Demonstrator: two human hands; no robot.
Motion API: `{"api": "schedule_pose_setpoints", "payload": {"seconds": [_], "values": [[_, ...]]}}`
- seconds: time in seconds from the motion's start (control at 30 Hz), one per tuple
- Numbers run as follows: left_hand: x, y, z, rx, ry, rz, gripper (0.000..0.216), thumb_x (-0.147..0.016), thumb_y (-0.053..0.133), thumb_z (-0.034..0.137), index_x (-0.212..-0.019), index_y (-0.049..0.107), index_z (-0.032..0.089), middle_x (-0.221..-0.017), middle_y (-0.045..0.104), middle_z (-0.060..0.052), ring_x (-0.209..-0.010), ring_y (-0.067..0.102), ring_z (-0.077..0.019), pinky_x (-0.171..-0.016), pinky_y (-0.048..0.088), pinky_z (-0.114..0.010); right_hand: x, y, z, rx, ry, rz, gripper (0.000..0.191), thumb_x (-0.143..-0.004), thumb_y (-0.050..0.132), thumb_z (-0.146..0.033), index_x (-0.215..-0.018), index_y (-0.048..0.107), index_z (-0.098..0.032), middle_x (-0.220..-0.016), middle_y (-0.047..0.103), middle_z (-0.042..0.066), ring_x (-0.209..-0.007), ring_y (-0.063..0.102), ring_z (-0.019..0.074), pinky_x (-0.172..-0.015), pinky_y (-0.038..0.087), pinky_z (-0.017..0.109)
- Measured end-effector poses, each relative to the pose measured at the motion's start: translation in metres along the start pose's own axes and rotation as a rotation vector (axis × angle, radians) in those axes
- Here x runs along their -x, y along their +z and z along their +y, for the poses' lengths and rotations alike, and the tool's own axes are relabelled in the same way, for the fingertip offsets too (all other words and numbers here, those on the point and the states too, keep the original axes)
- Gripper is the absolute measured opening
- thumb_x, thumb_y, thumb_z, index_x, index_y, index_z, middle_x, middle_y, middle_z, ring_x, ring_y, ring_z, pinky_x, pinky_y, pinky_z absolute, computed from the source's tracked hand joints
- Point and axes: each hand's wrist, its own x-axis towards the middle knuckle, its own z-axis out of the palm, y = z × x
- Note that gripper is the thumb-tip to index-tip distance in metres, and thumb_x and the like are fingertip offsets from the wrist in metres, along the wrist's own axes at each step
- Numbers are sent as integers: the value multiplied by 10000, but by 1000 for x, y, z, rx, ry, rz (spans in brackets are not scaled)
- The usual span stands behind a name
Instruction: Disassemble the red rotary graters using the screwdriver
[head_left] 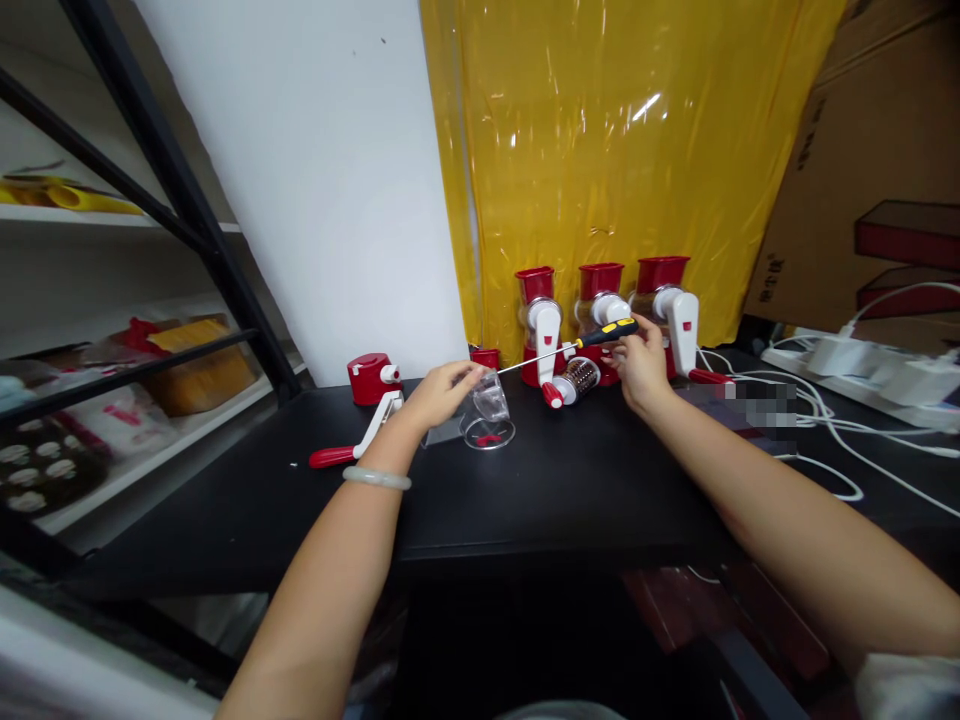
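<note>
Screwdriver point(606, 332), black-and-yellow handle: grasped in the right hand point(641, 365), its shaft reaching across to the left fingertips.
Clear plastic housing point(489, 405), tilted: pinched at its top by the left hand point(446, 392).
Metal grating drum point(582, 377): between the hands.
Rotary graters point(601, 280), red and white, three: upright, just beyond the right hand.
Red grater part point(370, 380); white crank with red grip point(375, 428): both left of the left hand.

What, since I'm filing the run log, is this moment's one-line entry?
left hand: at clear plastic part; right hand: gripping screwdriver, shaft toward left hand; behind: three red-topped crank devices, upright; surface: black table
</note>
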Motion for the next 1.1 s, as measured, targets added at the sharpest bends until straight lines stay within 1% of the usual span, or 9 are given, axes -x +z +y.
{"api": "schedule_pose_setpoints", "payload": {"seconds": [0.07,0.27,0.47,0.63,0.73,0.9,1.0,1.1], "values": [[0,0,0,-1,-8,2,522,-948,401,590,-1093,707,194,-1087,732,-70,-1001,655,-250,-932,480,-385,0,0,-1,-18,13,3,428,-725,567,-197,-1137,478,-275,-886,627,-25,-678,659,109,-494,511,188],[0,0,-1,6,3,0,521,-946,408,592,-1093,705,189,-1134,724,-79,-1052,648,-256,-958,469,-382,-1,0,2,-11,13,2,452,-713,590,-185,-1139,468,-277,-973,656,-11,-701,670,113,-497,515,190],[0,0,-2,-4,1,0,537,-950,401,592,-1105,704,176,-1121,726,-82,-1044,647,-254,-956,467,-378,-1,0,1,-27,33,-9,483,-706,590,-166,-1155,462,-286,-951,662,-14,-718,672,117,-522,530,195],[-1,1,-2,-3,0,-3,540,-945,400,602,-1092,705,181,-1113,728,-78,-1026,652,-252,-935,477,-373,-1,-1,2,-28,19,-55,509,-707,593,-148,-1168,464,-324,-988,668,-21,-758,673,120,-547,547,209],[-1,1,-3,-4,4,1,527,-951,398,594,-1088,704,188,-1123,726,-71,-1039,650,-249,-935,472,-369,-1,-3,5,-22,-4,-57,565,-690,592,-135,-1204,458,-329,-970,652,-28,-758,663,116,-562,552,213],[-1,0,-3,3,15,-3,514,-952,407,583,-1096,703,189,-1128,724,-76,-1043,649,-249,-934,474,-372,-2,-4,8,10,-51,-62,584,-680,601,-143,-1213,434,-312,-895,618,-38,-747,667,124,-537,536,202],[-1,1,-3,-3,8,1,523,-951,403,590,-1090,704,186,-1107,727,-77,-1019,652,-250,-924,477,-376,-2,-4,7,10,-76,-49,588,-656,595,-113,-1190,435,-298,-885,620,-38,-739,669,121,-544,537,197],[0,1,-2,3,-1,0,531,-949,401,598,-1087,703,183,-1104,727,-78,-1018,652,-250,-929,476,-376,-2,-3,5,-13,-45,-21,564,-629,591,-96,-1138,443,-288,-876,625,-39,-723,659,116,-544,541,197]]}}
